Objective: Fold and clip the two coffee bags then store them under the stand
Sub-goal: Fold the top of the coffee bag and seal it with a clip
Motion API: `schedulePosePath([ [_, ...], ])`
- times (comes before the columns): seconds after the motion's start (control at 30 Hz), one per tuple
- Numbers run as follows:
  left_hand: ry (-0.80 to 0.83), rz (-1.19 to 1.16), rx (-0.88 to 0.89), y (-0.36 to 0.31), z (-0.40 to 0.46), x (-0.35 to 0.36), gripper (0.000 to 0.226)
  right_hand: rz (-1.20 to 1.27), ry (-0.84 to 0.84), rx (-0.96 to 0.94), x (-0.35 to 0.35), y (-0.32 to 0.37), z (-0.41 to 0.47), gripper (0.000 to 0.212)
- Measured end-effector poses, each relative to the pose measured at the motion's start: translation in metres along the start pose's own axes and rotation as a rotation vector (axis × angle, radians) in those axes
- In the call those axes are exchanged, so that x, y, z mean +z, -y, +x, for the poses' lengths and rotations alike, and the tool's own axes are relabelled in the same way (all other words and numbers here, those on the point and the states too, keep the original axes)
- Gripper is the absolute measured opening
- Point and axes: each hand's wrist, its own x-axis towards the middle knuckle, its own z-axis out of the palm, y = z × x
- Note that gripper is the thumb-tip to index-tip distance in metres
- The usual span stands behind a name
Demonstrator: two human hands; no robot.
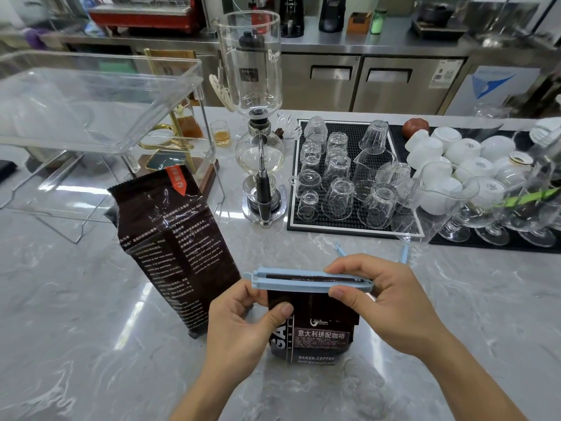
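Grey marble-look counter [91, 329] w/ steel cabinets behind. Beyond fingertips: glass siphon brewer [260, 123], black mat of upturned glasses [343, 177], white cups [455, 153] further right. Clear acrylic stand [91, 95] far left of fingers.

Gripped near bag [315, 323] upright w/ both hands, forearms coming in from bottom edge. Left hand [243, 323] pinched bag's upper left corner, thumb on front, just under blue clip [303, 281]. Right hand [376, 296] squeezed clip's right end, thumb below, fingers over top; clip across folded top.

Second bag [176, 244] stood unclipped, left of left fingers. Spare blue clip [403, 253] lay just beyond right knuckles.
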Motion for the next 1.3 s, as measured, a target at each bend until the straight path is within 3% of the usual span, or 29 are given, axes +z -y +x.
schedulePosePath([
  [0.17, -0.008, 0.016, -0.022, -0.001, 0.0, 0.0, 0.025, -0.02, 0.016, -0.01, -0.001, 0.002, 0.001, 0.025],
  [0.4, -0.035, 0.093, 0.003, 0.001, 0.001, 0.001, 0.049, -0.041, 0.019, -0.019, -0.002, 0.001, 0.002, 0.024],
  [0.67, 0.032, 0.098, -0.01, -0.005, 0.005, -0.002, 0.031, -0.045, -0.007, -0.034, 0.0, -0.001, 0.002, 0.025],
  [0.73, 0.098, 0.016, -0.027, -0.011, 0.005, -0.007, 0.025, -0.025, -0.012, -0.024, -0.001, -0.002, 0.001, 0.018],
  [0.9, 0.151, -0.341, -0.078, -0.021, 0.007, -0.007, 0.043, -0.005, 0.002, -0.012, -0.002, -0.003, 0.0, 0.019],
  [1.07, 0.039, -0.401, -0.151, -0.021, 0.008, 0.002, 0.049, -0.012, 0.021, -0.001, -0.003, -0.002, 0.0, 0.017],
  [1.3, 0.061, -0.436, -0.137, -0.027, 0.008, 0.011, 0.033, 0.004, 0.023, 0.025, -0.002, -0.002, -0.002, 0.022],
])
